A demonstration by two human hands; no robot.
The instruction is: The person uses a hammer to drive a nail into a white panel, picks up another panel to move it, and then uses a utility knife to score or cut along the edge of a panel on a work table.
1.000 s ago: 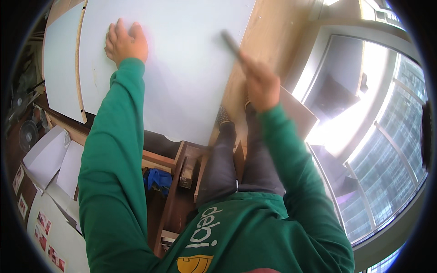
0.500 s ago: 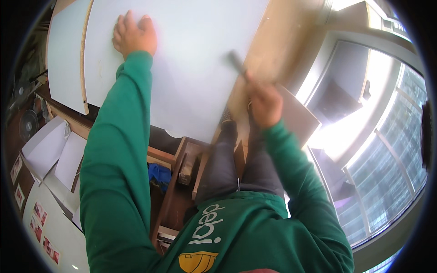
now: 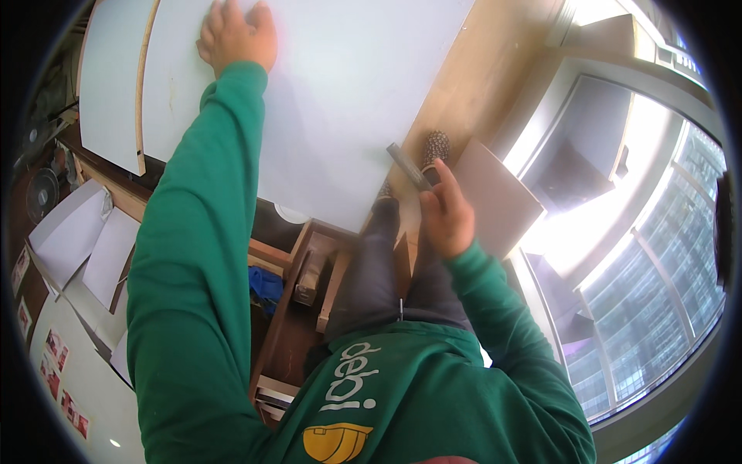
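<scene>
A large white panel (image 3: 340, 100) lies flat in front of me. My left hand (image 3: 238, 35) rests on its far left part, fingers spread and pressed down, holding nothing. By the panel's right edge, my right hand (image 3: 450, 215) is closed round one end of a flat grey bar (image 3: 408, 166) that looks like a file. The bar's free end points up and left, over or against the panel's edge; I cannot tell whether it touches. The index finger stretches along it.
A second white panel (image 3: 112, 85) with a bare wood edge lies at the left. Below are an open brown drawer (image 3: 287, 340) and a blue cloth (image 3: 265, 284). A loose board (image 3: 495, 197) stands right of my feet, near the window (image 3: 657, 263). A fan (image 3: 48, 193) is far left.
My right hand has slowed from a blur, drawn slightly back toward me, and its index finger has lifted out along the bar. The left hand sits slightly higher in the view, still on the panel.
</scene>
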